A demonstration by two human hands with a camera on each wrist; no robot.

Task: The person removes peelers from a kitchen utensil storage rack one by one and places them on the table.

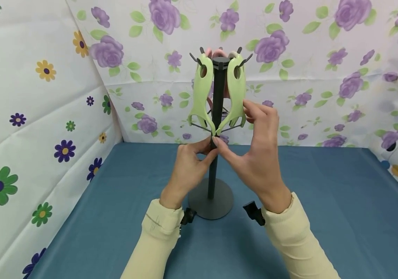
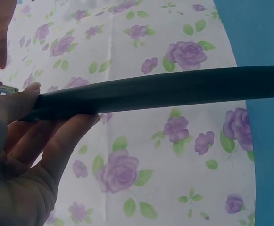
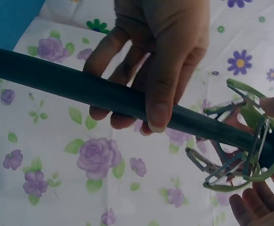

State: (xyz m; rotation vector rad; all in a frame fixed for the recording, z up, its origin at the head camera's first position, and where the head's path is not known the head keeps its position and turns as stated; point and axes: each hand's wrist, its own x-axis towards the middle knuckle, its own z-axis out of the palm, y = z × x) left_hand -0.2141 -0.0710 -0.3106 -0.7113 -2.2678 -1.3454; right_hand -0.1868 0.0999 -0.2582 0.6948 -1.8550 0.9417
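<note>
Green clip (image 1: pixel 236 93) pinched low by our right hand (image 1: pixel 259 151); left hand (image 1: pixel 188 166) grips the rack pole (image 1: pixel 214 170) mid-surface. We judge a steady pole prevents tipping.

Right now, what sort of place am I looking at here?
Probably a makeshift recording booth rather than a lived-in room: floral sheets serve as walls around a blue-covered table, with a dark hook stand hung with green clips between two hands.

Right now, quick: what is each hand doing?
Left hand: grips the dark stand pole, thumb and fingers curled round it.
Right hand: fingertips pinch the right green clip.
</note>
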